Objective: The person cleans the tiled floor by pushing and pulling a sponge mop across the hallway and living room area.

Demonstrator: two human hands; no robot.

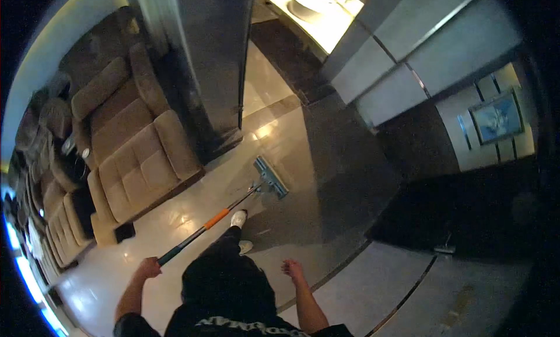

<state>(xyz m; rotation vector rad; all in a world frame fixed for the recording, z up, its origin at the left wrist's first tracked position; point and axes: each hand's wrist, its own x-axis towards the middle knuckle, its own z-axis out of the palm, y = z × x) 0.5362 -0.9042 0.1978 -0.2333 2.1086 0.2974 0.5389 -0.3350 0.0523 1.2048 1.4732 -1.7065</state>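
Observation:
My left hand (150, 268) is closed around the dark end of a long mop handle (216, 218), which has an orange section partway along. At the far end, the flat grey-green mop head (270, 177) rests on the shiny floor, ahead of my white shoes (239, 218). Off to the right of my body, my right hand (293, 269) hangs in the air over the floor with its fingers loosely curled apart. Nothing shows in it.
A row of brown padded recliner seats (140, 156) lines the left side. Beyond the mop head stands a dark pillar (216, 57), beside a doorway to a lit sink counter (332, 30). Grey wall panels (396, 92) and a framed picture (497, 118) are at the right.

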